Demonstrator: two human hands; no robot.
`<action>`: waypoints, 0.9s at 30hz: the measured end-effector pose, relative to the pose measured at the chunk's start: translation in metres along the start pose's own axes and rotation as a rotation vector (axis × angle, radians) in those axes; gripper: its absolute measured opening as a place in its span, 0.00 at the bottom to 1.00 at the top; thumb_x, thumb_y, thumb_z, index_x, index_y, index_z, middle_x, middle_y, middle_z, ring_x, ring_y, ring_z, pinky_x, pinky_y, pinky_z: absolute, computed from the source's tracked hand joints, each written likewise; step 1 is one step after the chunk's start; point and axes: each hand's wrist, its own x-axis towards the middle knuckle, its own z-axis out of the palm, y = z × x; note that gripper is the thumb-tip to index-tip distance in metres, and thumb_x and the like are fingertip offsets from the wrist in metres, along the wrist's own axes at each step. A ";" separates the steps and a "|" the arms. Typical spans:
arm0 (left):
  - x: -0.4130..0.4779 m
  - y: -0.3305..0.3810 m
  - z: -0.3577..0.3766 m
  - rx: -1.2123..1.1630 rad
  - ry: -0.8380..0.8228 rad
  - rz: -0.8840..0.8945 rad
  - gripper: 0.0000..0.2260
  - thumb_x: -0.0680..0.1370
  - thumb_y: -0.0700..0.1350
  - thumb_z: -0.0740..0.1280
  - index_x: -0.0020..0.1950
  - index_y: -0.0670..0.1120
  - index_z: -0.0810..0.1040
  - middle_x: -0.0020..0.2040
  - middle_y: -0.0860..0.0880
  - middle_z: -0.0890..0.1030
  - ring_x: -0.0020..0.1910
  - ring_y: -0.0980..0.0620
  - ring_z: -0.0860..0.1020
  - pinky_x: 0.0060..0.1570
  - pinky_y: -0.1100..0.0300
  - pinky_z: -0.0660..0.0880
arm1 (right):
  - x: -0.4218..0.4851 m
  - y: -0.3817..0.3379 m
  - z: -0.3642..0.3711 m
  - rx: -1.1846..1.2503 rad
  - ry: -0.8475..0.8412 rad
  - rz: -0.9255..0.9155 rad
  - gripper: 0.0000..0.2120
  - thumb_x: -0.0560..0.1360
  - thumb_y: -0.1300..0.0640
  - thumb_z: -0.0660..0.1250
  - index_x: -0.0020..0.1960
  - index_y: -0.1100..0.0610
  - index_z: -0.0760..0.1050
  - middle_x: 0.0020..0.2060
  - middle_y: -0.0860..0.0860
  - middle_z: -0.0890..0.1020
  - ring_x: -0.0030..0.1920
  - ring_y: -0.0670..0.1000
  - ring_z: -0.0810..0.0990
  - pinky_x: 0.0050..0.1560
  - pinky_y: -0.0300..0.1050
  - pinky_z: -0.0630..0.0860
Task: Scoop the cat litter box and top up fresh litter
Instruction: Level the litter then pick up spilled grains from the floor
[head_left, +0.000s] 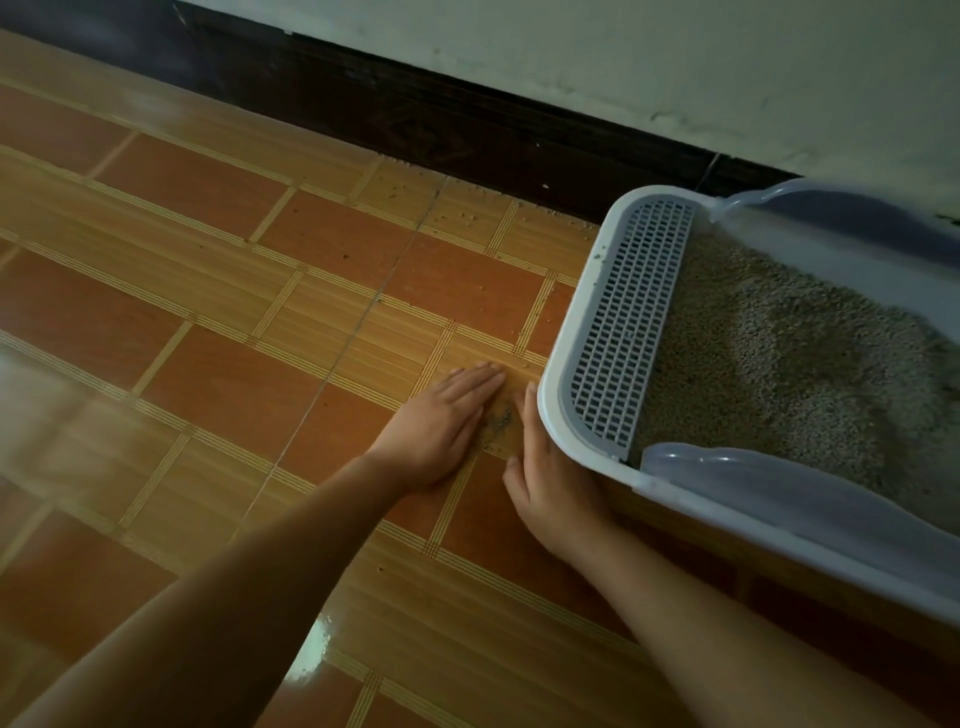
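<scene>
Floor (208, 291): glossy tiles in red-brown and tan with striped bands; takes up the left and centre; loose grains (457, 208) scattered along its far edge.

Skirting (415, 119): dark band running along the top, floor to wall.

Wall (623, 52): pale and scuffed, above the skirting.

Left hand (441, 426): centre of view; palm down and flat on the floor; fingers straight and held together, pointing to the box; holds nothing.

Spill (500, 418): small dark patch of litter crumbs on a tan tile; lies between the two hands, touching or nearly touching the left hand's outer edge.

Right hand (545, 467): just right of the spill; fingers straight and together, thumb apart on the spill side; runs along the box's near corner; whether it touches the box cannot be told; holds nothing.

Box (545, 395): white tray on the floor at the right, partly out of frame, its far corner near the skirting.

Grate (628, 322): grey slotted step inside the box's left end.

Litter (779, 364): grey-beige granules filling the box right of the grate; surface uneven.

Shields: two translucent bluish guards on the rim, one on the near side (779, 493), one on the far side (831, 213).
</scene>
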 end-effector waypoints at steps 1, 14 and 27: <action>-0.008 0.003 0.003 -0.004 0.014 -0.007 0.24 0.80 0.51 0.45 0.75 0.44 0.61 0.74 0.47 0.64 0.73 0.57 0.56 0.73 0.61 0.48 | -0.005 0.001 0.000 -0.007 -0.021 0.000 0.34 0.75 0.47 0.46 0.75 0.57 0.35 0.76 0.58 0.51 0.76 0.57 0.47 0.73 0.58 0.54; -0.064 0.028 0.021 0.069 0.187 -0.210 0.23 0.82 0.52 0.46 0.74 0.45 0.61 0.74 0.48 0.60 0.75 0.55 0.53 0.74 0.62 0.42 | -0.029 -0.004 -0.014 -0.006 -0.060 -0.053 0.35 0.80 0.48 0.52 0.73 0.56 0.31 0.76 0.55 0.47 0.76 0.52 0.46 0.75 0.49 0.52; -0.079 0.049 0.036 0.049 0.200 -0.408 0.28 0.78 0.60 0.34 0.75 0.49 0.47 0.76 0.51 0.52 0.76 0.56 0.46 0.72 0.64 0.35 | -0.012 -0.029 -0.005 -0.058 -0.126 -0.063 0.32 0.81 0.48 0.49 0.75 0.57 0.34 0.76 0.51 0.41 0.70 0.43 0.33 0.69 0.39 0.35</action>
